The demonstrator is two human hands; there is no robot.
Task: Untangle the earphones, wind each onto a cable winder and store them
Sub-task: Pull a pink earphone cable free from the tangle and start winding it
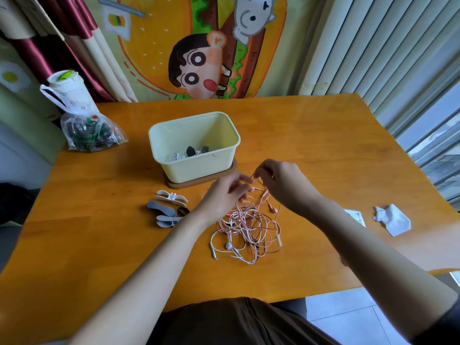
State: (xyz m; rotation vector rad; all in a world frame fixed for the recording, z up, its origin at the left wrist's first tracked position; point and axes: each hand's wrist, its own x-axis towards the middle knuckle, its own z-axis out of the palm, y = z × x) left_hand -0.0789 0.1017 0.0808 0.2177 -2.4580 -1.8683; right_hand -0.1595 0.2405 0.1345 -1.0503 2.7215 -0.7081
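Over the orange wooden worktop point(323, 150), the left hand point(224, 196) and right hand point(282, 183) each pinch strands lifted from the tangled pink-and-white earphone cables point(249, 226).

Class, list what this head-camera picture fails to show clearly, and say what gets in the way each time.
Head view:
1. Box contents: its near wall hides most of them.
2. Left hand fingertips: blurred, so their grip is unclear.
3. Number of earphones in the tangle: cords overlap.
4. Card: the right forearm covers part.
5. Bag contents: too blurred.
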